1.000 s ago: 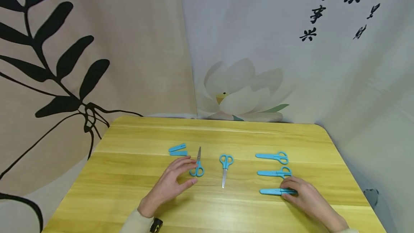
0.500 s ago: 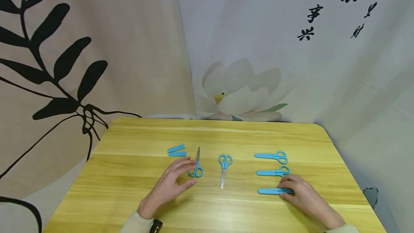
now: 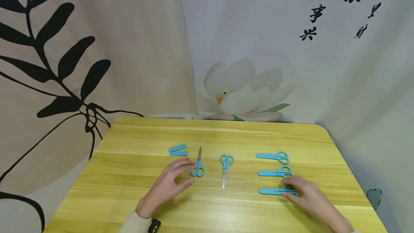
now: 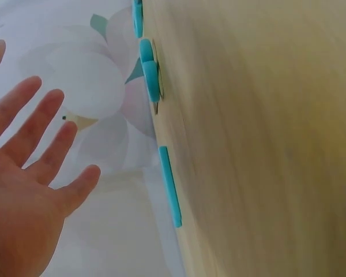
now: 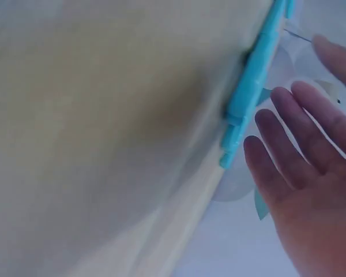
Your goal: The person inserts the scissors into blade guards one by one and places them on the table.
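Over the wooden table, my left hand (image 3: 169,179) hovers with fingers spread, fingertips right by the handles of bare-bladed scissors (image 3: 198,164). A second bare pair of scissors (image 3: 225,164) lies to their right, blade pointing toward me. Behind the left hand are two loose blue blade covers (image 3: 178,148). My right hand (image 3: 307,195) is beside the handles of the nearest covered scissors (image 3: 273,191), thumb and index finger apart around them. Its fingers (image 5: 288,138) look straight in the right wrist view. Two more covered scissors (image 3: 270,173) lie in a column behind, blades pointing left.
The yellow wooden table (image 3: 233,211) has rounded far corners. A printed cloth backdrop (image 3: 145,64) hangs right behind its far edge. A black band (image 3: 154,225) is at the left sleeve.
My right hand has loosened from the nearest covered scissors and shifted slightly right, showing their handles. The scissors stay where they lay. My left hand has barely moved.
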Demonstrator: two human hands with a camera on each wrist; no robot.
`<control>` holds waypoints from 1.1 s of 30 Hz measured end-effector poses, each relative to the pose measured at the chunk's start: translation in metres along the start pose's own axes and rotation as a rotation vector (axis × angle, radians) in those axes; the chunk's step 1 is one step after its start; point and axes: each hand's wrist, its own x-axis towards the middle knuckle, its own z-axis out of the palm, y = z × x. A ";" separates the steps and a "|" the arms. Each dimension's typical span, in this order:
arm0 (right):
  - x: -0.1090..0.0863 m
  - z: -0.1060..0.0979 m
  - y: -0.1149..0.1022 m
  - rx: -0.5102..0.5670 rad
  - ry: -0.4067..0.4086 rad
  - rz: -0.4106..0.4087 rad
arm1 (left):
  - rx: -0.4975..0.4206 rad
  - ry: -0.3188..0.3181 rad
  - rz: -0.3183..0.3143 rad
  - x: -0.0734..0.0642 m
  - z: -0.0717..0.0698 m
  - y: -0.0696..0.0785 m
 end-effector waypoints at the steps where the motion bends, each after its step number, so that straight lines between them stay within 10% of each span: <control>1: 0.000 -0.002 -0.001 0.012 -0.002 0.016 | 0.002 0.000 -0.007 0.000 -0.001 -0.001; 19: 0.041 0.015 -0.048 0.168 0.008 -0.116 | 0.020 -0.062 -0.073 -0.003 -0.027 -0.021; 33: 0.076 0.040 -0.076 0.305 -0.115 -0.126 | 0.135 -0.216 -0.091 0.024 -0.026 -0.048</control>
